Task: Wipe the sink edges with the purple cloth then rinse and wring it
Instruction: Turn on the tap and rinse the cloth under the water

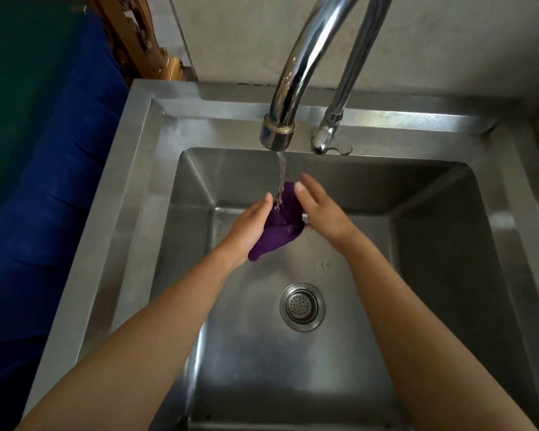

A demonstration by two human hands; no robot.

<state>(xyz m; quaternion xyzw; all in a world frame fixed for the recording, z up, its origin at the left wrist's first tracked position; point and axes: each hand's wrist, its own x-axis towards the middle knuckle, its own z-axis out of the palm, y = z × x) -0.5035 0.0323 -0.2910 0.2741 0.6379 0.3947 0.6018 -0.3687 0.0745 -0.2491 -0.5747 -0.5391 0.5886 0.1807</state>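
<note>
Stainless steel fills the head view: a square sink (137,213) with the faucet spout (277,135) running. Straight below the spout I see the purple cloth (280,234) sandwiched between the left hand (246,227) and the right hand (319,209). Their fingers are straight and together, palms pressing in, thumbs hidden. My worry is that flat palms let it slip, or that the stream (281,175) splashes onto the wiped rim. The cloth looks bunched, dark and soaked, its tail drooping lower-left of the spout.
</note>
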